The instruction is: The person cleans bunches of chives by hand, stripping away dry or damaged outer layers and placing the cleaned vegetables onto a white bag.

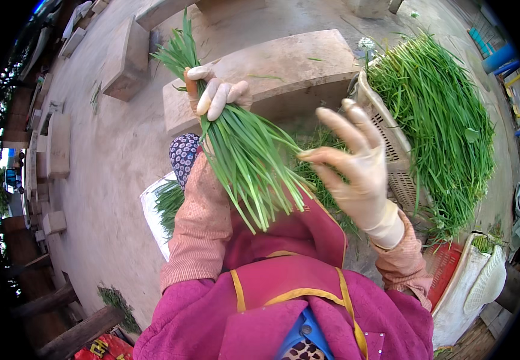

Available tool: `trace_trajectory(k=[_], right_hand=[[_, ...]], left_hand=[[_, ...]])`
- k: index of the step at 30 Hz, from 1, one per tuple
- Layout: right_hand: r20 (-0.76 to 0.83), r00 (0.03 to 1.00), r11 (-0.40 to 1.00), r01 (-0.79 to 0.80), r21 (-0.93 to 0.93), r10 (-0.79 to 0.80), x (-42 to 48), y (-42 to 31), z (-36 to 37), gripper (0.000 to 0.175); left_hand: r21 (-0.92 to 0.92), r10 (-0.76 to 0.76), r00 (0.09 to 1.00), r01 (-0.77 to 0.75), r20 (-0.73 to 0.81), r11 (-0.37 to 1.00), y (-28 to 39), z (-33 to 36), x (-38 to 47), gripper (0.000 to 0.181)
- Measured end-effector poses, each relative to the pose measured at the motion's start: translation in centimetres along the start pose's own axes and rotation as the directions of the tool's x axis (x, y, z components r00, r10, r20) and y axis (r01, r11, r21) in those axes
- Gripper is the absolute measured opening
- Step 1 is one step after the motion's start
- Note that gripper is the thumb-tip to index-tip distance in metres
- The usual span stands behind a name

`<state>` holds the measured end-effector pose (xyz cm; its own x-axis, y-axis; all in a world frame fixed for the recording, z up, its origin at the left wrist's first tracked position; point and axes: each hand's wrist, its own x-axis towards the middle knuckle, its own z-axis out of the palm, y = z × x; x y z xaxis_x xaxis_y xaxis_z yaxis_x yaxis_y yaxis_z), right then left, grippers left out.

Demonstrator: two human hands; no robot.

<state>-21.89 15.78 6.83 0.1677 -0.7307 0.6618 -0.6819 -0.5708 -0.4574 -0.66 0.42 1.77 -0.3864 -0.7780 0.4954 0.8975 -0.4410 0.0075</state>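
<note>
My left hand (219, 92), in a pale glove, grips a bunch of garlic chives (251, 155) around its upper part. Green leaf ends stick out above the fist, and the paler cut stems fan downward over my maroon apron (282, 274). At the bunch's right side, my gloved right hand (354, 166) pinches the end of a few chive strands between finger and thumb; its other fingers are spread. Loose chive scraps (327, 144) lie below, partly hidden by the right hand.
A perforated plastic crate (388, 135) heaped with chives (440, 130) stands at the right. Before me is a low stone bench (282, 63). More chives lie on a white sheet (152, 198) at my left. A red crate (444, 265) and a white sack (462, 288) stand at lower right.
</note>
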Motion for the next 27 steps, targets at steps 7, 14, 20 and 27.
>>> trace_trajectory(k=[7, 14, 20, 27], right_hand=[[0.123, 0.992, 0.999, 0.031, -0.04, -0.026, 0.4, 0.3, 3.8, 0.032], [-0.075, 0.996, 0.995, -0.031, 0.093, 0.038, 0.5, -0.1, 3.1, 0.015], [-0.078, 0.919, 0.829, -0.308, 0.467, 0.386, 0.0, 0.0, 1.6, 0.009], [0.173, 0.955, 0.928, -0.28, 0.247, 0.242, -1.1, 0.0, -2.2, 0.014]], left_hand=[[-0.022, -0.01, 0.997, 0.011, 0.071, 1.0, -1.0, -0.9, -0.3, 0.042], [-0.011, -0.018, 0.998, 0.019, 0.062, 1.0, -0.9, -0.5, -0.2, 0.043], [0.019, -0.102, 0.994, 0.103, -0.046, 0.994, -0.3, -2.0, -0.8, 0.042], [0.045, -0.058, 0.996, 0.061, -0.061, 0.997, 0.6, -3.4, -0.1, 0.038]])
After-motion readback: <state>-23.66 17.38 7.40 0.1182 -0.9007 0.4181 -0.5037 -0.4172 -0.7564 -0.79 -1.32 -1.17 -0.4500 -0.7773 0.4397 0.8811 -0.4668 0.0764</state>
